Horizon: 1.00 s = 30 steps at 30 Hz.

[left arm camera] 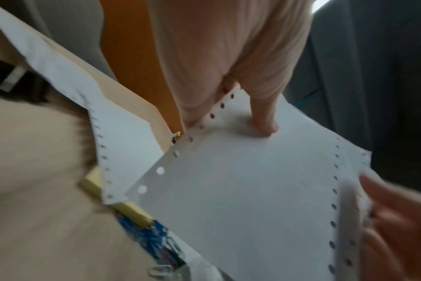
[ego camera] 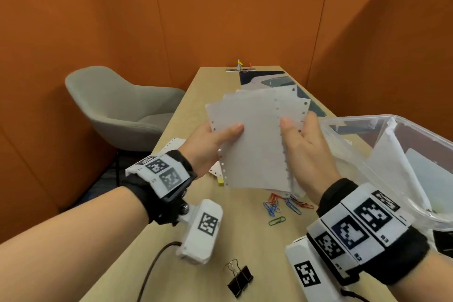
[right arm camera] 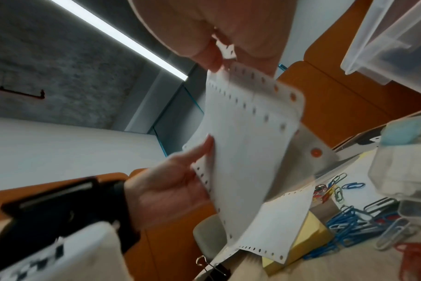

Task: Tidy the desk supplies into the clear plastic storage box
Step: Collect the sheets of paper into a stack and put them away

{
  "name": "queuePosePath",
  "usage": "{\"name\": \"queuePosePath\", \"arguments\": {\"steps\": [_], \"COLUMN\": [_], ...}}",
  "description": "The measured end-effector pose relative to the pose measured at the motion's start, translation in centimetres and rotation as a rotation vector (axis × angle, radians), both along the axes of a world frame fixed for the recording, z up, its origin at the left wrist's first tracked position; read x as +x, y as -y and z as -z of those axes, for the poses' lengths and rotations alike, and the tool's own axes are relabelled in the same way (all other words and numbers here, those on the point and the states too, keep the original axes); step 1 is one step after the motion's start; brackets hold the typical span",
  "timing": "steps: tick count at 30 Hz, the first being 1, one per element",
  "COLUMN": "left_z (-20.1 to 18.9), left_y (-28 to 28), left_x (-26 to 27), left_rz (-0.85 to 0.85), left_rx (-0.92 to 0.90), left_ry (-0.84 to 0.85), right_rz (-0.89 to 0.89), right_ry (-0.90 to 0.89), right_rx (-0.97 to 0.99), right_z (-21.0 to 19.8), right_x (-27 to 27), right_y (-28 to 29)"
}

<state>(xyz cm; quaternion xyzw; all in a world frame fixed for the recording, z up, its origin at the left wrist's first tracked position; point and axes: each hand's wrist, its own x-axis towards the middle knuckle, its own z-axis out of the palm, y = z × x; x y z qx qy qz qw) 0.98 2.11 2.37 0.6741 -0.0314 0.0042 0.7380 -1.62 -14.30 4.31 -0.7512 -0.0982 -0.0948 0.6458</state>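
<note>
Both hands are up off the worktop (ego camera: 171,247) w/ a loose sheaf of punched sheets (ego camera: 255,135) between them. The left hand (ego camera: 210,147) pinches the sheaf's left edge, thumb on the front face and fingers curled behind; the right hand (ego camera: 304,144) pinches the right edge the same way, thumb lying along the row of holes. So both are clamped on the paper, neither is free.

The sheets are fanned and not squared: corners stagger out at the top and the punched margins don't line up (the right wrist view shows at least two offset rows of holes). The long axis runs roughly away from the person, tilted a little toward the far right.

Landmark: the clear storage box (ego camera: 348,140). The sheaf sits just left of its near-left wall, raised to about rim level, and the right hand is the nearer one to the box, nearly at the rim. The box already holds some white paper or plastic, hard to say which.

Left on the worktop, all left of the box and on the person's side of the sheaf: coloured paper clips (ego camera: 282,206), a black binder clip (ego camera: 239,279), a yellow sticky-note pad (right arm camera: 298,245) half under a stray sheet.

Judgement: the sheaf prob. needs squaring, then a short carry rightward over the rim, long axis along the box.
</note>
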Motion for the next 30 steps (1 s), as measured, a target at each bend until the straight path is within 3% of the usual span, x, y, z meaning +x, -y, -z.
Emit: {"name": "queuePosePath", "arguments": {"steps": [2,4,5,7,10,12,14,19,23,30], "left_z": [-0.6,-1.1,-1.1,-0.4,2.2,4.5,6.1,5.9,3.5,-4.1], "left_y": [1.3,1.9,2.0,1.6,0.7,0.4,0.7,2.2,2.9,1.5], "left_x": [1.0,2.1,2.6,3.6,4.7,5.5,6.0,5.8,5.0,4.1], "left_rz": [-0.021,-0.093,-0.14,-0.212,-0.081,-0.021,-0.054,-0.108,-0.112,-0.455], "left_rx": [-0.043,0.028,0.154,0.6,1.192,1.418,1.534,1.611,1.646,1.06], "left_ry": [0.037,0.02,0.019,0.04,-0.057,-0.167,-0.192,-0.183,-0.014,0.319], "right_rz": [-0.029,0.016,0.049,0.118,0.171,0.182,0.189,0.185,0.17,0.182], "right_ry": [-0.015,-0.008,-0.011,-0.015,-0.025,-0.026,-0.024,-0.037,-0.041,0.016], "right_rx": [-0.041,-0.136,-0.166,-0.203,-0.236,-0.236,-0.241,-0.222,-0.222,-0.277], "right_z": [0.1,0.3,0.4,0.6,0.9,1.1,1.2,1.2,1.0,0.9], "right_x": [0.1,0.4,0.6,0.8,1.0,1.1,1.2,1.6,1.3,1.1], "right_y": [0.0,0.4,0.7,1.5,2.2,2.5,2.7,3.0,3.1,3.0]}}
